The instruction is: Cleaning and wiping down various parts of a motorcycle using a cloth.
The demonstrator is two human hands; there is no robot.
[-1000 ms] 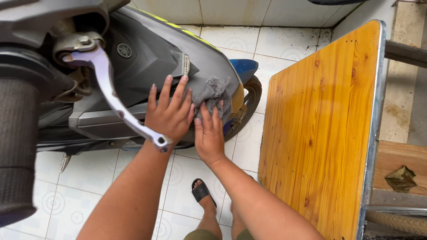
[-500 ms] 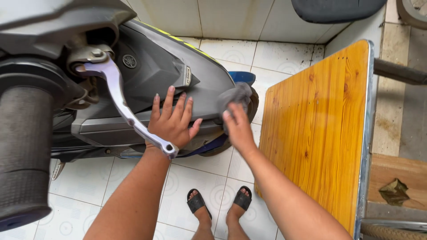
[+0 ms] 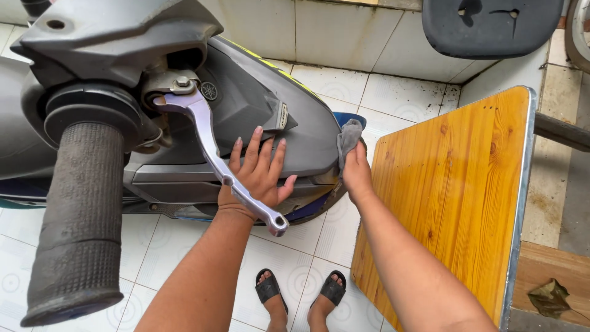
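My left hand (image 3: 258, 172) lies flat with fingers spread on the grey front panel (image 3: 301, 132) of a scooter. My right hand (image 3: 356, 172) grips a grey cloth (image 3: 349, 136) and presses it against the front tip of that panel, beside the blue fender (image 3: 359, 118). A silver brake lever (image 3: 215, 154) crosses in front of my left wrist. The black handlebar grip (image 3: 80, 215) fills the left foreground.
A wooden tabletop with a metal rim (image 3: 455, 190) stands tilted at the right, close to my right arm. My feet in black sandals (image 3: 301, 292) rest on the white tiled floor (image 3: 393, 95). A dark seat (image 3: 491, 27) is at the top right.
My right hand has slid the cloth from the middle of the panel rightward to its front tip. My left hand stayed on the panel. The view shifted, and both feet now stand together.
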